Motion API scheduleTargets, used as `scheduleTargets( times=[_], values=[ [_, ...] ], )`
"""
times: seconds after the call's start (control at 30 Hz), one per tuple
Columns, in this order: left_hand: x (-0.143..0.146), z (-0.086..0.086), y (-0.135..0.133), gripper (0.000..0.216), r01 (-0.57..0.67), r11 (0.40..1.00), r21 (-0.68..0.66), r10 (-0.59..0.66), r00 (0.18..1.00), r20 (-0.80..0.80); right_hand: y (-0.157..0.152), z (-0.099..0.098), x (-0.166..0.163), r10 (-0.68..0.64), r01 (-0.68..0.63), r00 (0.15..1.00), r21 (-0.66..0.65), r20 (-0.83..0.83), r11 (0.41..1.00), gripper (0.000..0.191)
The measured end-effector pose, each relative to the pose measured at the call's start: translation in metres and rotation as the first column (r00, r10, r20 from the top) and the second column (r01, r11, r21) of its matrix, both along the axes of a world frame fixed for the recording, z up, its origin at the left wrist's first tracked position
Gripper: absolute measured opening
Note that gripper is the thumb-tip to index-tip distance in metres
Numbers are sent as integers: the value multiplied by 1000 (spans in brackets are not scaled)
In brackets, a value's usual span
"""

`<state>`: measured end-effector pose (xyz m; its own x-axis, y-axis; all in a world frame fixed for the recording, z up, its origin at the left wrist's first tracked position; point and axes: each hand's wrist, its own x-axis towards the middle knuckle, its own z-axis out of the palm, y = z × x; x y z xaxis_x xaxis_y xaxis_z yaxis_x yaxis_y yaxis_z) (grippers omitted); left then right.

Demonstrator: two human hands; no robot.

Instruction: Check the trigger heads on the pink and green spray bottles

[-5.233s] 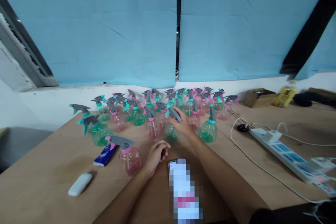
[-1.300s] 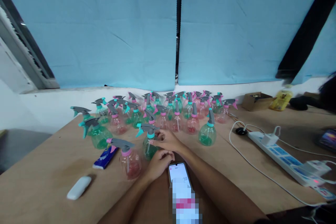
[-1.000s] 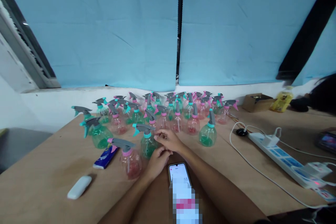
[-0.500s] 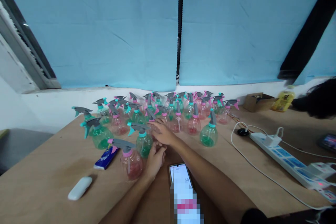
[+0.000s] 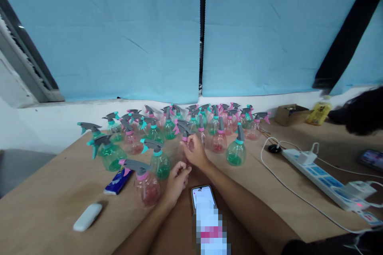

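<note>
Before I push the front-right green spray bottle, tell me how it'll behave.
The green spray bottle seems light: its see-through body looks like plastic. Its smooth, rounded sides may feel slippery. Pushed at the tall gray sprayer head, it could tip.

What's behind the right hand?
A pink-collared spray bottle: its grey head, collar and part of its body show. The right hand covers the rest.

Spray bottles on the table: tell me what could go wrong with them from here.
The pink-collared bottle in the right hand is close to other bottles, so it might knock one over. The phone lies nearer the wearer than that bottle; if dropped, the bottle could hit it. The left hand, close beside a teal-collared bottle, might nudge it.
</note>
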<state>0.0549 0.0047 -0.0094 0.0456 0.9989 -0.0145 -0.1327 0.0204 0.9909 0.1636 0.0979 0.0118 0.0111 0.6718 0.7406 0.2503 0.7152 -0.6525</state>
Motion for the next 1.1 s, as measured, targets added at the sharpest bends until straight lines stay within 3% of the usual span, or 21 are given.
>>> scheduleTargets(
  times=[0.13,0.23,0.33,0.43,0.5,0.63,0.7,0.87,1.1],
  values=[
    [0,0,1,40,13,1000,9,-12,1000,-18,-1,-2,13,21,-44,980,-111,-199,993,33],
    [-3,-3,6,41,-1,1000,31,2,1000,-25,0,-2,22,21,-55,971,-138,-236,989,46],
    [-5,-5,9,41,-9,1000,30,10,1000,-18,5,-1,31,101,-127,979,-143,-179,982,24],
    [-5,-5,10,41,-16,1000,23,16,1000,-20,11,3,38,217,-244,967,-231,-137,942,6],
    [-5,-4,9,41,-17,1000,22,18,999,-27,12,7,40,323,-354,935,-319,-146,879,7],
    [-4,-3,9,39,-22,1000,21,22,999,-23,5,16,42,589,-623,776,-417,-225,662,22],
    [-4,-3,9,39,-13,1000,26,14,1000,-19,2,16,41,627,-677,730,-408,-270,612,24],
    [-6,-5,10,37,2,999,39,-1,1000,-25,0,16,38,611,-698,716,-357,-338,620,22],
    [-7,-9,13,40,-8,1000,20,9,999,-43,-2,18,41,515,-586,810,-420,-280,693,16]
  ],
)
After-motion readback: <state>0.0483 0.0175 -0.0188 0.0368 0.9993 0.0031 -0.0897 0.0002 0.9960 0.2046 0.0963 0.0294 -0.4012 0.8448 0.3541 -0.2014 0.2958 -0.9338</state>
